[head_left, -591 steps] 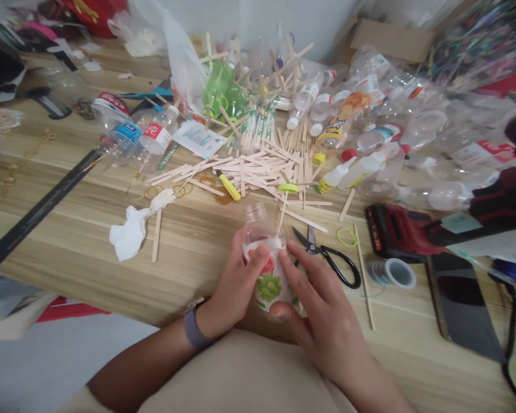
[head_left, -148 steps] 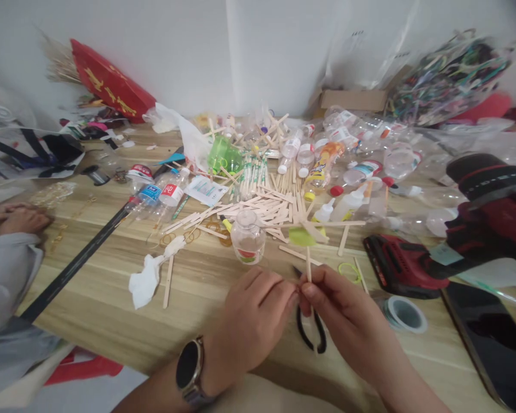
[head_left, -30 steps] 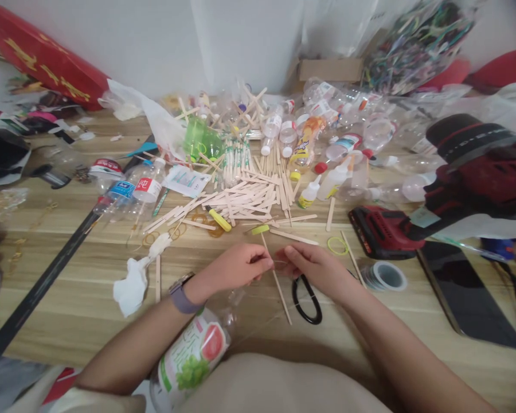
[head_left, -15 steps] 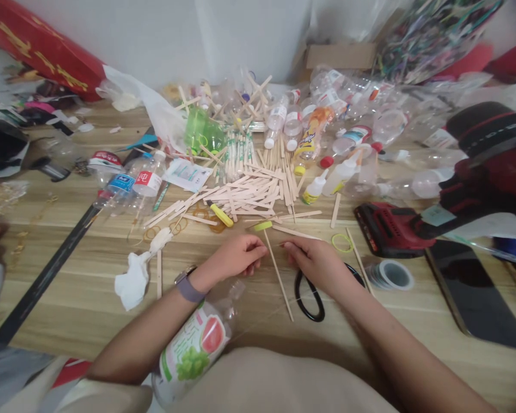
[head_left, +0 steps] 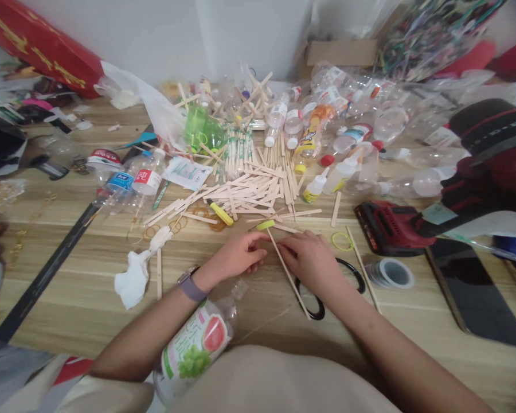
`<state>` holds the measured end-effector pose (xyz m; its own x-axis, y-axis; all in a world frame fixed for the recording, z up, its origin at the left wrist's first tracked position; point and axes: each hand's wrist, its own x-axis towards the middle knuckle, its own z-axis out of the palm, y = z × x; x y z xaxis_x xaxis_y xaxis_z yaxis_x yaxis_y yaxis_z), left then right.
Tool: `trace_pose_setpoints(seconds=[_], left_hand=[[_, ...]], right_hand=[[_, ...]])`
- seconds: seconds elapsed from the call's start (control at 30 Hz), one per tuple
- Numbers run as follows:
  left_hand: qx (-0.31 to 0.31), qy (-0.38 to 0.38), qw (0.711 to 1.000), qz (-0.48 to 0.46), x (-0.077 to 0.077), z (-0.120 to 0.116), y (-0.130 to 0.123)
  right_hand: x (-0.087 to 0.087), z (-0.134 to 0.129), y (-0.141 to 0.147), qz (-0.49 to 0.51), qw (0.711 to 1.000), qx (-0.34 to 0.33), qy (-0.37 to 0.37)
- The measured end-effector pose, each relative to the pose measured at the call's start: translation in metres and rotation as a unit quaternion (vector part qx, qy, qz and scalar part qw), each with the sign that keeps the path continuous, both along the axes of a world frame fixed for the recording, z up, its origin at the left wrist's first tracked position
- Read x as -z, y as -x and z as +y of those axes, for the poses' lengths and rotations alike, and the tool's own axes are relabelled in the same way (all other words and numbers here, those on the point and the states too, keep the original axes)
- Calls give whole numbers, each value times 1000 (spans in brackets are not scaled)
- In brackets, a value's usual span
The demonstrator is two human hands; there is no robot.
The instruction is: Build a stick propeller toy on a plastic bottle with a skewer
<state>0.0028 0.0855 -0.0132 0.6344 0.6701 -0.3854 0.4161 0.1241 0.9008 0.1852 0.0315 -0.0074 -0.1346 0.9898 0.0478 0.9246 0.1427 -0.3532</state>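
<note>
Over the table's middle my left hand (head_left: pixel 241 253) has its fingers curled together; what they hold, if anything, I cannot make out. My right hand (head_left: pixel 307 258) is closed, fingertips together beside a thin wooden stick (head_left: pixel 289 275). At the stick's upper end sits a yellow-green cap (head_left: pixel 265 225), close to my left fingers. Black scissors (head_left: pixel 352 269) lie partly hidden under my right hand, handle loops showing. A fine thread (head_left: pixel 266 326) runs near the neck of a clear plastic bottle (head_left: pixel 193 350), which lies tilted by my left forearm.
Flat wooden sticks (head_left: pixel 253 192) are heaped ahead, with a yellow-handled tool (head_left: pixel 221 212) before them. Plastic bottles (head_left: pixel 352 137) crowd the back. To the right are a red-black power tool (head_left: pixel 391 229), a spool (head_left: pixel 391 273) and a phone (head_left: pixel 473 292). Crumpled tissue (head_left: pixel 132 280) lies left.
My right hand has moved slightly up and left, to the stick. The stick's lower end has swung right, over the scissors' handle. My left hand has barely moved.
</note>
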Motion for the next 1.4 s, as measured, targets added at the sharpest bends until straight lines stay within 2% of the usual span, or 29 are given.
trace_pose_setpoints(seconds=[0.13,0.33,0.7,0.9,1.13,1.4], left_hand=[[-11,14,1000,-15,-1,0,-1],[-16,58,997,-55,-11,-5,-2],[6,120,991,-61,-10,-9,4],[48,148,987,-36,-11,-8,9],[49,137,989,-13,-10,-5,11],[81,125,989,1,-13,-1,14]], right_hand=[[4,3,4,5,999,-39,-6],[8,-1,7,36,997,-73,-6],[4,-29,15,50,997,-61,3],[6,-38,19,61,996,-62,5],[9,-42,22,64,996,-65,6],[10,-44,19,67,996,-63,-11]])
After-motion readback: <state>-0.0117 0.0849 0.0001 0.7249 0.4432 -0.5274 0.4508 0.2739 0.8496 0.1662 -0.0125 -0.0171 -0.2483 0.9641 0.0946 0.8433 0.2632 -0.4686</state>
